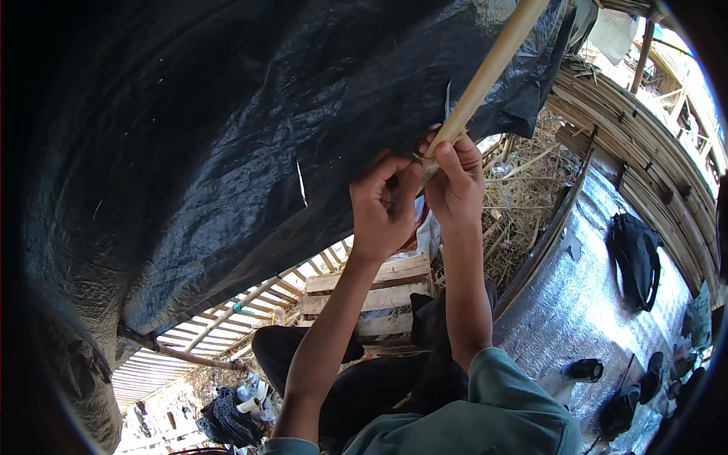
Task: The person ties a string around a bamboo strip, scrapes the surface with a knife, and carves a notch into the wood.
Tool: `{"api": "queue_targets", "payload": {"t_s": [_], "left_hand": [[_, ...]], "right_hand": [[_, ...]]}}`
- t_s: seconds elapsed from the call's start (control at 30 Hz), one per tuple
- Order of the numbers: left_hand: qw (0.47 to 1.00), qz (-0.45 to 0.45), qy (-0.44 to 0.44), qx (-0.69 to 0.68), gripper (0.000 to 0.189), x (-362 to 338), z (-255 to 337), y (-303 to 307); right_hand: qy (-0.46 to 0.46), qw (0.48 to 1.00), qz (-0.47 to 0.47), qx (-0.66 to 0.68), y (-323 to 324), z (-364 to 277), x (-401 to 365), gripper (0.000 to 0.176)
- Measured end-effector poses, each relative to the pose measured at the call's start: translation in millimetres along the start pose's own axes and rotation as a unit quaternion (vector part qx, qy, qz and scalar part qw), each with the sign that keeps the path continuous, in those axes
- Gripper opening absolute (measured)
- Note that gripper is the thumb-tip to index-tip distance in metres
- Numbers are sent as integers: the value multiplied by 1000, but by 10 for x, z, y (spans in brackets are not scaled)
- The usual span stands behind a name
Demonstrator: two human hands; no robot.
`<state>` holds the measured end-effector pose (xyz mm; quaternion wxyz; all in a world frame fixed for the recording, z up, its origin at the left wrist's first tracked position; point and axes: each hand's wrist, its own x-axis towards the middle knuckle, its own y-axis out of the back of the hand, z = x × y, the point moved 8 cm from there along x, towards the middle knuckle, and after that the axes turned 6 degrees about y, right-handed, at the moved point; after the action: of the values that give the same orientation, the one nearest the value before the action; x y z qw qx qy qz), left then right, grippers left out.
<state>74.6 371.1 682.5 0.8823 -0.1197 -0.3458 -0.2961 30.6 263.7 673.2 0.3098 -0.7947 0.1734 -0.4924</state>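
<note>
A pale bamboo pole (493, 68) slants down from the top edge across a black plastic sheet (250, 174). My right hand (459, 182) is closed round the pole's lower part, its thumb lying along the near side. Just left of it, my left hand (385, 205) has its fingers bent and pinched together by the pole. What they pinch is too small to make out. A few pale fibres stick out round the pole between both hands. Behind my right fingers, a thin light sliver shows against the sheet.
Below my hands stands a wooden slatted crate (371, 292) near my legs. Dry straw (523, 178) covers the ground beyond. At right, a silvery sheet (561, 296) bears a black bag (635, 258) and several dark items. A bamboo slat frame (171, 364) lies at lower left.
</note>
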Motion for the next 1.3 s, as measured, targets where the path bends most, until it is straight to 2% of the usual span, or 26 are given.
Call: {"api": "queue_targets", "payload": {"t_s": [0.03,0.17,0.27,0.37,0.5,0.6,0.8,0.9,1.0,1.03,1.1,1.27,1.3], "left_hand": [[999,11,22,-43,4,-13,-94,13],[998,61,31,8,8,-115,-123,100],[997,72,2,5,9,-125,3,98],[995,57,80,20,9,-147,-63,96],[980,34,166,-107,12,-157,-42,86],[974,21,183,-130,12,-114,-92,173],[977,66,180,-95,3,-35,69,288],[981,31,166,-93,5,-6,69,268],[996,47,72,-22,6,-10,109,322],[997,53,21,45,5,-21,191,319],[978,68,-80,179,5,-101,352,272],[931,120,-164,302,11,-246,443,169],[926,107,-181,315,12,-266,458,144]], "right_hand": [[-4,1000,-1,-3,-6,12,-5,13],[-10,1000,1,-20,-37,51,-38,11],[0,1000,-14,-11,-100,9,-32,12],[-2,1000,-15,-18,-114,-22,-21,12],[-29,999,-32,-33,-136,5,-33,12],[-78,996,-25,-35,-160,66,-82,11],[-33,998,-44,-24,-121,103,-49,15],[-53,997,-43,-25,-114,124,-60,15],[-24,997,-36,-69,-105,104,-48,14],[-18,996,-35,-74,-102,97,-43,13],[-10,996,-31,-83,-104,98,-46,12],[31,993,-10,-110,-202,26,-69,9],[35,993,-3,-113,-216,0,-68,8]]}}
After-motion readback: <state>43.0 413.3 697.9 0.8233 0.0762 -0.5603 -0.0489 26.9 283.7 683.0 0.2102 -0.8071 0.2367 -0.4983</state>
